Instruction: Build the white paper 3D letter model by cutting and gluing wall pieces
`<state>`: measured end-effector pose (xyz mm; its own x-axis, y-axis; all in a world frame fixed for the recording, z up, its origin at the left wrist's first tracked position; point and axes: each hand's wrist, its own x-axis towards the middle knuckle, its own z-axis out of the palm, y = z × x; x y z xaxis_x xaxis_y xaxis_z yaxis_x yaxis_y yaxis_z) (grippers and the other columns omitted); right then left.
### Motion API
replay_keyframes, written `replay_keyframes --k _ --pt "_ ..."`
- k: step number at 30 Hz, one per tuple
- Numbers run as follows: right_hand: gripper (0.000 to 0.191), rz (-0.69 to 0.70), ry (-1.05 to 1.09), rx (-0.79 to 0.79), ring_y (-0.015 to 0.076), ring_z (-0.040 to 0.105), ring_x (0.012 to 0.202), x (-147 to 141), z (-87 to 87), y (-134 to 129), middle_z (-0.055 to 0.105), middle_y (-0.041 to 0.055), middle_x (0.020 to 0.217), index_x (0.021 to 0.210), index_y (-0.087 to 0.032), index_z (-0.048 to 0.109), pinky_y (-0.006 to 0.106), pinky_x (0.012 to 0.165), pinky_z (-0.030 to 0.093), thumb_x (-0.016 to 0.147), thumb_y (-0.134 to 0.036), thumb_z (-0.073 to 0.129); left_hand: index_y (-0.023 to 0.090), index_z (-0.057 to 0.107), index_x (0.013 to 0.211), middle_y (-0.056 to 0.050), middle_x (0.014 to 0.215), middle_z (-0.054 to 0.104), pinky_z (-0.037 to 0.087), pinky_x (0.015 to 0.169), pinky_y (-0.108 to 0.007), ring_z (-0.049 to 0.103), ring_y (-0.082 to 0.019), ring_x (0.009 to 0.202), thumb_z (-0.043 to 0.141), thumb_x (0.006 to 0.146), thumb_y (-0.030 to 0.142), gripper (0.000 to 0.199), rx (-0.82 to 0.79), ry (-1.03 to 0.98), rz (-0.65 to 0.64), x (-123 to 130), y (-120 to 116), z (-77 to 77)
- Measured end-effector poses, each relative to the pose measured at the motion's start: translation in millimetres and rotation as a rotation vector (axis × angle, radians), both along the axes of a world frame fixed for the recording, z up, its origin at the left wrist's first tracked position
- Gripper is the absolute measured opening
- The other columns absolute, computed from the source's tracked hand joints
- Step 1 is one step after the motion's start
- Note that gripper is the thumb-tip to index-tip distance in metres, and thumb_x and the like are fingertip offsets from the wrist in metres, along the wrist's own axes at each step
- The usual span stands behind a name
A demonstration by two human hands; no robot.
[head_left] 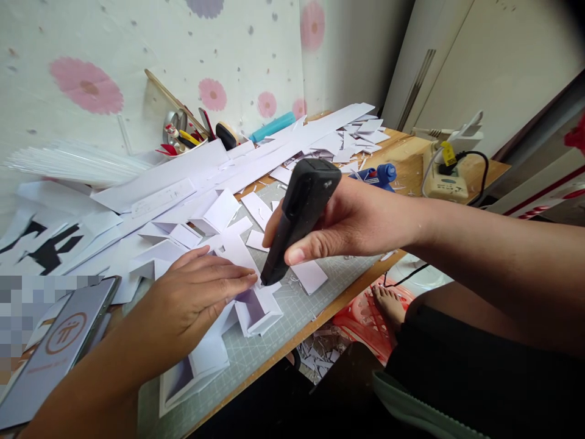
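My right hand [338, 228] is closed round a thick black handheld tool [299, 210] that narrows downward, its exact kind unclear. The tool's tip meets a white folded card structure [242, 247] close to my left fingertips. Flat on that same structure rests my left hand [201, 292], fingers stretched out and holding nothing. Box-like folds of the structure, such as a small open box [258, 314], stand up around it. Underneath lies a grey gridded cutting mat [292, 317]. Loose white card pieces [311, 277] sit on the mat beside the tool.
Long white card strips [274, 155] and scraps [351, 143] cover the back of the table. A blue glue gun [381, 175] lies behind my right hand. A phone [59, 347] is at the left; a power strip [443, 180] stands at the right. Scraps litter the floor.
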<state>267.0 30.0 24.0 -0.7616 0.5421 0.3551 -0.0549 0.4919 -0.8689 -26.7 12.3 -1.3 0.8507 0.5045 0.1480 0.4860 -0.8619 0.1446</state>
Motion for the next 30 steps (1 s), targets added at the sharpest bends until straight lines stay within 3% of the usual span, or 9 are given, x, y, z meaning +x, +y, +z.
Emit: replay_keyframes --k 11,14,17,20,23,27,30 --pt "0.013 -0.003 0.018 0.082 0.0109 0.065 0.082 5 4.0 0 0.068 -0.0018 0.087 0.091 -0.013 0.069 0.022 0.074 0.052 0.089 -0.025 0.064 0.029 0.070 0.113 0.002 0.115 0.074 0.033 0.105 -0.035 0.064 -0.017 0.105 0.049 0.094 0.019 0.030 -0.024 -0.033 -0.018 5 1 1.5" --pt "0.022 -0.125 0.007 0.147 0.0113 0.064 0.078 13 6.3 2 0.067 -0.0012 0.085 0.098 -0.013 0.069 0.024 0.071 0.052 0.091 -0.033 0.062 0.029 0.070 0.113 0.001 0.113 0.075 0.036 0.105 -0.036 0.065 -0.018 0.105 0.050 0.092 0.018 0.031 -0.007 -0.054 -0.011 5 0 1.1" --pt "0.026 -0.328 -0.055 0.334 0.0143 0.062 0.082 23 -1.1 12 0.066 0.0027 0.090 0.105 -0.013 0.067 0.028 0.074 0.051 0.090 -0.034 0.064 0.028 0.071 0.112 0.003 0.110 0.076 0.037 0.106 -0.034 0.066 -0.017 0.104 0.051 0.089 0.015 0.033 0.037 -0.066 0.002 6 -1 0.5" --pt "0.023 -0.481 -0.280 0.634 0.0193 0.059 0.094 28 -20.5 26 0.063 0.0096 0.106 0.110 -0.014 0.066 0.034 0.082 0.048 0.089 -0.020 0.060 0.028 0.072 0.107 0.003 0.107 0.077 0.037 0.107 -0.033 0.068 -0.017 0.103 0.054 0.087 0.016 0.030 0.061 -0.069 0.022 7 -1 -0.9" --pt "0.032 -0.462 -0.681 0.811 0.0213 0.057 0.096 28 -41.7 36 0.058 0.0127 0.116 0.111 -0.017 0.067 0.035 0.080 0.045 0.087 -0.006 0.047 0.031 0.072 0.106 0.005 0.106 0.077 0.036 0.109 -0.033 0.068 -0.017 0.103 0.054 0.088 0.020 0.027 0.055 -0.078 0.060 5 -2 -3.8" --pt "0.032 -0.374 -1.025 0.805 0.0225 0.056 0.093 24 -52.7 40 0.059 0.0140 0.116 0.107 -0.018 0.068 0.033 0.073 0.042 0.089 -0.007 0.044 0.033 0.071 0.106 0.005 0.108 0.076 0.033 0.112 -0.036 0.069 -0.017 0.104 0.054 0.088 0.022 0.027 0.039 -0.079 0.094 2 -1 -7.0" --pt "0.032 -0.392 -1.009 0.744 0.0245 0.057 0.095 13 -47.7 35 0.064 0.0140 0.110 0.108 -0.016 0.069 0.034 0.075 0.042 0.090 -0.008 0.045 0.033 0.071 0.107 0.005 0.109 0.076 0.032 0.112 -0.035 0.069 -0.017 0.103 0.055 0.088 0.021 0.027 0.062 -0.067 0.066 1 -1 -6.1"
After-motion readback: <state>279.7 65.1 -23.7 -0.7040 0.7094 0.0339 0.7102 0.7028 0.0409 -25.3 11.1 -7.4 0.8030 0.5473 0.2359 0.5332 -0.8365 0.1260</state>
